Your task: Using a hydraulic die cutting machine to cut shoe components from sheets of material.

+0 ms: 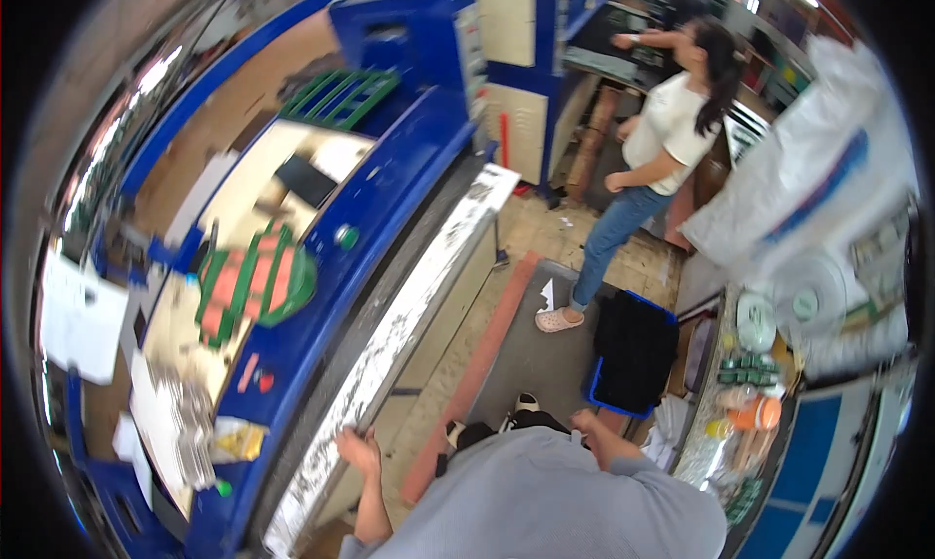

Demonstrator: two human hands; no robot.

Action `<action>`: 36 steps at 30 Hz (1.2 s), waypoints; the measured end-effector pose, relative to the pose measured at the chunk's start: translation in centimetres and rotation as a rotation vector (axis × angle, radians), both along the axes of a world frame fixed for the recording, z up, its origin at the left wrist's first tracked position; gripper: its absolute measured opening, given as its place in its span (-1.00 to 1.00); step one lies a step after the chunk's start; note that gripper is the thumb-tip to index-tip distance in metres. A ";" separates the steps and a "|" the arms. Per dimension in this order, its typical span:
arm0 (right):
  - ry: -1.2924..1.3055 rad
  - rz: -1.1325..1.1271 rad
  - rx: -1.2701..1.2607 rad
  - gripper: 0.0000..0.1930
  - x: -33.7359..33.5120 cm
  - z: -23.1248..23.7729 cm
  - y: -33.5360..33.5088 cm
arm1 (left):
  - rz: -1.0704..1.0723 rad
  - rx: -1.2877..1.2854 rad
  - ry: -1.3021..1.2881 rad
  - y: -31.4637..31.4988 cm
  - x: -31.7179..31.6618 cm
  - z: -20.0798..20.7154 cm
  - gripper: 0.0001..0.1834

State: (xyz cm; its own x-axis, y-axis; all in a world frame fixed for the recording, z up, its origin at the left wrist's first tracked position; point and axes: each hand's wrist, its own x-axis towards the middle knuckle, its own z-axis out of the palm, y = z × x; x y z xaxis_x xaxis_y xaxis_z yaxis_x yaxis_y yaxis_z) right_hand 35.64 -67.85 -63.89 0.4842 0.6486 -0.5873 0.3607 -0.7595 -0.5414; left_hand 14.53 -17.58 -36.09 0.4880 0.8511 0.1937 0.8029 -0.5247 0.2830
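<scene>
One long blue machine bench point(390, 179) fills the left side. At the far right bulges one large white plastic sack point(799, 160). Two co-workers are in view: one in a white top point(667, 135) stands in the aisle on the right, one foot on the dark grey mat point(497, 374); the other point(682, 4) is farther off, an arm out over a dark surface. One pale, scuffed strip point(390, 340) runs along the bench's near edge, left of the wearer. One blue crate point(633, 353) of black cloth takes up floor at the near right, between wearer and co-worker. On the bench are two green slatted pieces, one bare point(341, 98) at the far end, one with orange sections point(255, 281) nearer, plus one stack of pale sheets point(175, 418). The hands are well apart: the left hand point(360, 452) is loosely opened at the strip's edge, contact unclear; the right hand point(586, 423) is near the crate, its grip impossible to tell. Smallest are two green round items, one mid-bench point(346, 236), one nearer point(224, 488).
</scene>
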 end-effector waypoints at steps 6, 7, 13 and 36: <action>0.122 -0.337 -0.116 -0.65 -2.7 1.2 6.4 | -0.066 -0.164 0.004 -2.0 -0.9 1.3 -0.59; 0.226 -0.291 -0.231 -0.59 -1.4 2.8 7.6 | -0.052 -0.176 0.002 -2.1 -1.2 1.6 -0.59; 0.170 -0.751 0.457 -0.67 4.2 15.6 20.5 | 0.295 -1.421 -0.983 1.9 -3.5 0.2 -0.81; 1.178 -0.511 0.424 -0.57 2.6 28.3 42.2 | 1.261 -1.484 -1.612 8.4 -0.5 -0.7 -0.52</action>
State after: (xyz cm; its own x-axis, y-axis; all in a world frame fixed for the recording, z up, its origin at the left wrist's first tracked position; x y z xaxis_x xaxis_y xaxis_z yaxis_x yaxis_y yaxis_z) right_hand 38.26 -25.61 -35.57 0.0752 0.7823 -0.6183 -0.7470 -0.3665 -0.5547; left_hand 14.02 -9.17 -36.74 0.0673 0.3586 -0.9311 -0.6142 0.7503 0.2446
